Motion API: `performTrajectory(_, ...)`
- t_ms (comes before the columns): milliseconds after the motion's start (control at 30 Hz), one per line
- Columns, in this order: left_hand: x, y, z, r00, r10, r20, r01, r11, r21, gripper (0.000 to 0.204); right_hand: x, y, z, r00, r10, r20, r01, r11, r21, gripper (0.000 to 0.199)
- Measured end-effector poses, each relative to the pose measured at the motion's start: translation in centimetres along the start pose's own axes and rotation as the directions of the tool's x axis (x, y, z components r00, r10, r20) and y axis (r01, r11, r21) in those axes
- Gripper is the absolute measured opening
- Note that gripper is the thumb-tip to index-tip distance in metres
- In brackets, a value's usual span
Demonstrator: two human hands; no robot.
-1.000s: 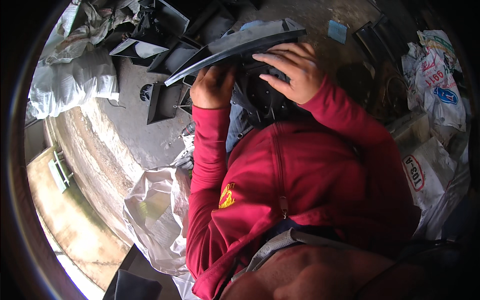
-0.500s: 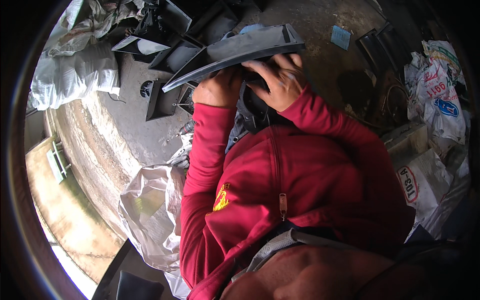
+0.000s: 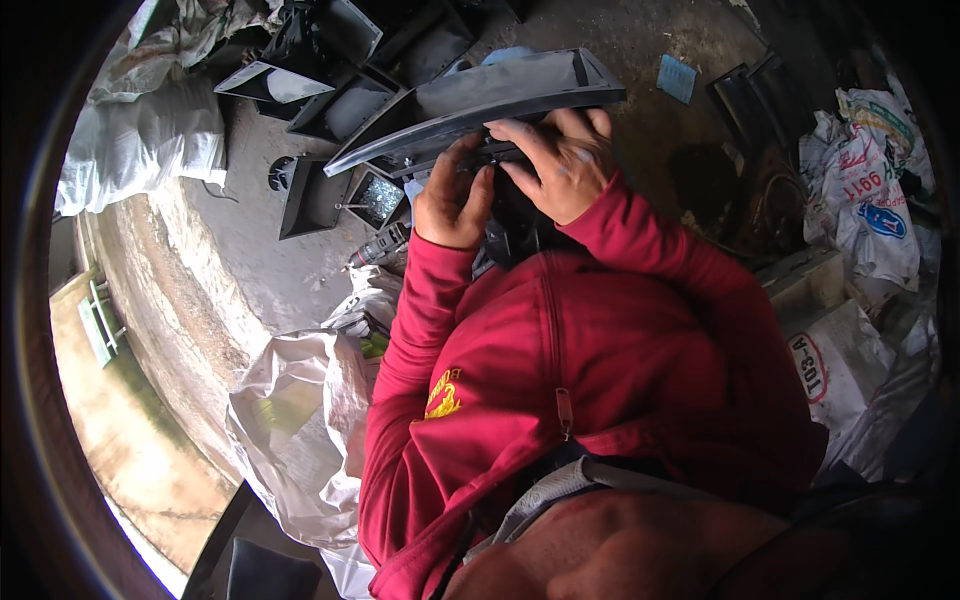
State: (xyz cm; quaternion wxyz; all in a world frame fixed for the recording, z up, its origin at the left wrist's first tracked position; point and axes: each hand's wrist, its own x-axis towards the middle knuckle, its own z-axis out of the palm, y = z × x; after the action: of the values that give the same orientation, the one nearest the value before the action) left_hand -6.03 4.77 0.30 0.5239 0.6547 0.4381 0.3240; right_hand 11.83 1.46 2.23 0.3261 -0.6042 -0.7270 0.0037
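both the left hand (image 3: 455,200) and right hand (image 3: 560,160) had their fingers closed around the long grey plastic panel (image 3: 480,100), gripping its lower edge.

My left hand (image 3: 455,200) and right hand (image 3: 560,160) gripped the long, curved dark-grey plastic panel (image 3: 480,100) from beneath; a white woven sack (image 3: 300,430) lay below my left elbow.
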Motion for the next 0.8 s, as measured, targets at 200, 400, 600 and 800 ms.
performTrajectory(200,0.2,0.6,0.1,0.985,0.152,-0.082,-0.13,0.965,0.229,0.035,0.1,-0.4,-0.1,0.999,0.006,0.037,-0.005,1.0,-0.018,0.063)
performTrajectory(400,0.5,0.7,-0.4,0.983,0.169,-0.068,-0.138,0.933,0.332,0.034,0.4,-1.1,-0.2,0.996,0.016,0.084,-0.013,0.999,-0.034,0.058)
performTrajectory(600,0.4,0.9,-0.4,0.985,0.167,-0.041,-0.145,0.938,0.315,0.036,0.5,-0.9,-0.1,0.999,0.016,0.051,-0.015,1.0,-0.016,0.063)
performTrajectory(800,0.5,-0.1,-0.7,0.949,0.315,-0.01,-0.263,0.81,0.525,0.037,0.3,-0.5,0.1,1.0,0.001,0.02,-0.001,1.0,0.016,0.06)
